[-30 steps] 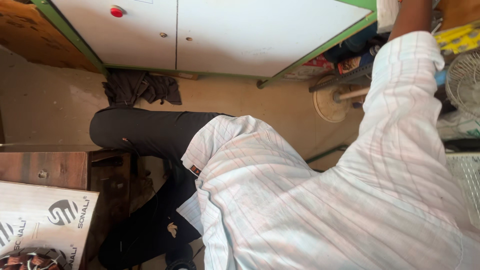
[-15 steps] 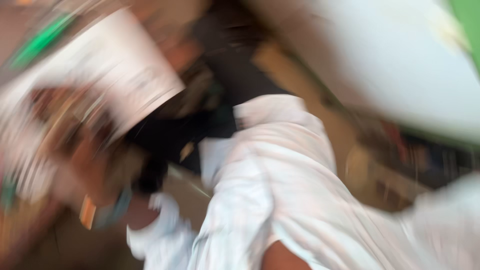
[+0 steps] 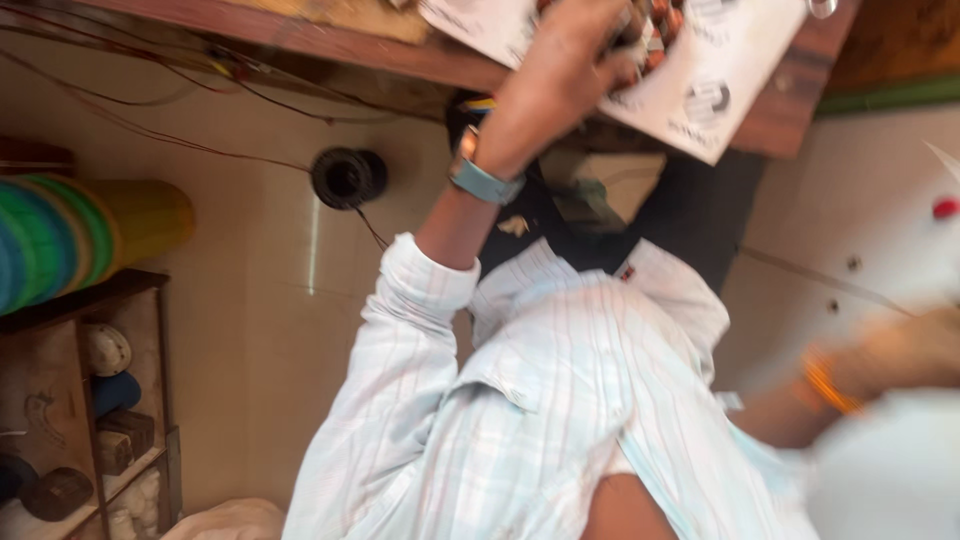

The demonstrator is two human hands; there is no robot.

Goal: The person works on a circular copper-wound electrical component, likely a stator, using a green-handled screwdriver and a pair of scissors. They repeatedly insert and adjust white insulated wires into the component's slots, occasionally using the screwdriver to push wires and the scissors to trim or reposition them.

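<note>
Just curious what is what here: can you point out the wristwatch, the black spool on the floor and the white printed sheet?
wristwatch [image 3: 483,180], head view, on its blue band.
black spool [image 3: 347,177], head view, on its round top.
white printed sheet [image 3: 715,85], head view, on its bare white part.

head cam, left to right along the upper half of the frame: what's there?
Stack of green, blue and yellow round rolls → black coil of wire on the pale floor → blue-grey wristband on the raised arm → hand on a white printed sheet → small red knob on a white panel.

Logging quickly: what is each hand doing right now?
Left hand: fingers curled on the white printed carton; grip cannot be told.
Right hand: blurred, cannot be told.
</note>
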